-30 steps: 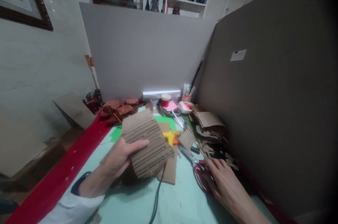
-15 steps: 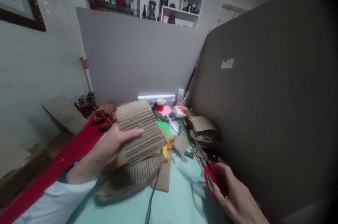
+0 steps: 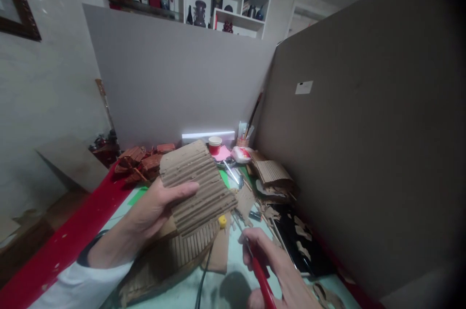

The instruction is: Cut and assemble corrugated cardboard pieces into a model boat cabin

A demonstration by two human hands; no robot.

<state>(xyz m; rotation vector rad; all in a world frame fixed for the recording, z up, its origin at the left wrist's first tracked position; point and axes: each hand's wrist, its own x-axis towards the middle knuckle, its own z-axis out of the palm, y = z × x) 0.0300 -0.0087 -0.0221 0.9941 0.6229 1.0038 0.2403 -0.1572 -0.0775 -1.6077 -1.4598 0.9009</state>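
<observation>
The left hand [image 3: 156, 209] keeps its grip closed on a ribbed cardboard sheet [image 3: 198, 185], held above the counter [image 3: 222, 294]. The right hand [image 3: 271, 263] wraps its grip round red scissors [image 3: 262, 277], blades probably shut. Cardboard scraps [image 3: 271, 178] and a cable [image 3: 201, 280] crowd the middle, and tall boards [image 3: 364, 144] wall the back and right.

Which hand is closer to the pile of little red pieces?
Left. The left hand, holding the corrugated cardboard, is just in front of the red pieces. The right hand, gripping the red scissors, is much farther off to their right.
</observation>
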